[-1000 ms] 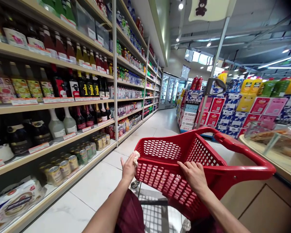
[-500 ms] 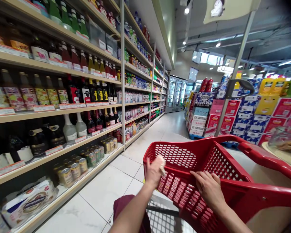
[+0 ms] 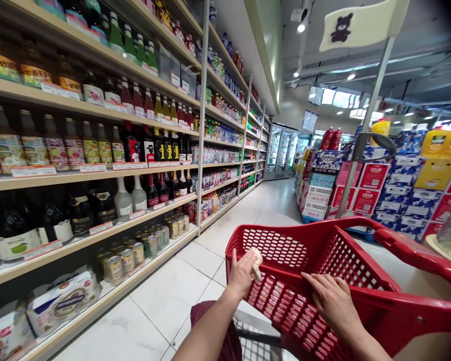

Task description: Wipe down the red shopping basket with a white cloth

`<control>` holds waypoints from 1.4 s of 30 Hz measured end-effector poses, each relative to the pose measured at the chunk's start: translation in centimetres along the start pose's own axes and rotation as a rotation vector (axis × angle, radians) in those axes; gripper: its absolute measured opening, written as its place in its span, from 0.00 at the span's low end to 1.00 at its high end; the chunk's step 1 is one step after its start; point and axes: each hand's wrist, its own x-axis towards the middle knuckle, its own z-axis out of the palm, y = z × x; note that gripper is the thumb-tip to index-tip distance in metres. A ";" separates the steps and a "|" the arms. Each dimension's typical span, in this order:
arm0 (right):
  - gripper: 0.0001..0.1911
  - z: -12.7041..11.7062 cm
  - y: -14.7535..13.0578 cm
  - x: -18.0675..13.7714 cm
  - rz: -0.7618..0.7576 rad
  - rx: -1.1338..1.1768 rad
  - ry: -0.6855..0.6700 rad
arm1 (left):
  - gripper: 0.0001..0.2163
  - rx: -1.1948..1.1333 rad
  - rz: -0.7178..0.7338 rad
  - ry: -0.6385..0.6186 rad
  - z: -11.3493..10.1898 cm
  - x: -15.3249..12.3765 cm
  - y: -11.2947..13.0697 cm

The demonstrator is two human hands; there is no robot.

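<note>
A red plastic shopping cart [image 3: 379,301] with perforated walls stands in front of me. My left hand [image 3: 242,275] is closed on a crumpled off-white cloth [image 3: 257,261] at the basket's left end, by the top edge of its near wall. My right hand [image 3: 334,298] lies over the same near rim farther right, its fingers curled onto the edge; the fingertips are partly hidden. The inside of the basket shows only in part.
Shelves [image 3: 158,175] of bottles and cans run along the left. White floor tiles [image 3: 154,306] lead to glass-door fridges [image 3: 280,148]. Stacked drink cartons [image 3: 372,185] stand on the right. A pole [image 3: 372,93] carries a bear flag [image 3: 361,25].
My view has turned slightly left, so shelves and cartons sit farther right. The flag has swung and now shows its bear. The left hand stays on the cloth, the right hand on the rim.
</note>
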 end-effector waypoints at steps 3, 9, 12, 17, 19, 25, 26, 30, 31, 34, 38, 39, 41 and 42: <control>0.19 0.3 -0.3 0.2 0.003 -0.008 0.002 | 0.18 0.041 -0.230 0.101 -1.1 -0.3 -0.8; 0.18 0.0 -0.9 0.4 0.031 0.012 -0.011 | 0.19 -0.063 0.014 -0.007 -0.6 -0.6 0.7; 0.17 -0.5 -1.3 0.5 0.031 0.003 -0.016 | 0.18 -0.041 -0.074 0.038 -1.1 -0.9 0.2; 0.17 -0.7 -1.9 0.8 0.065 -0.027 -0.001 | 0.18 0.024 -0.170 0.127 -0.3 -1.0 0.5; 0.18 -0.6 -1.9 0.7 0.065 -0.036 0.001 | 0.17 -0.012 -0.007 0.043 0.4 -0.9 1.2; 0.19 -0.3 -1.7 0.4 0.043 -0.052 -0.009 | 0.17 0.052 -0.206 0.130 -1.7 -1.2 -1.3; 0.19 -0.3 -1.7 0.4 0.056 -0.054 -0.007 | 0.17 0.061 -0.239 0.145 -1.8 -1.2 -1.5; 0.18 -0.2 -1.9 0.4 0.091 -0.061 -0.007 | 0.17 -0.031 -0.034 0.039 -0.5 -1.1 0.3; 0.19 -0.3 -1.9 0.4 0.081 -0.059 -0.014 | 0.17 -0.059 0.025 0.006 -0.3 -1.0 0.7; 0.20 -0.4 -1.9 0.3 0.048 -0.058 -0.026 | 0.16 -0.046 -0.049 0.013 -0.9 -1.0 0.5; 0.17 -0.3 -2.2 0.5 0.095 -0.066 0.002 | 0.17 0.040 -0.216 0.100 -1.5 -1.3 -0.3; 0.17 -0.3 -2.2 0.5 0.105 -0.066 0.006 | 0.17 0.032 -0.157 0.088 -1.2 -1.4 0.1; 0.18 -0.4 -2.2 0.4 0.103 -0.062 0.004 | 0.17 -0.002 -0.004 0.036 -0.3 -1.4 1.0; 0.18 -0.4 -2.2 0.4 0.095 -0.058 -0.001 | 0.18 -0.012 0.042 0.004 0.0 -1.4 1.5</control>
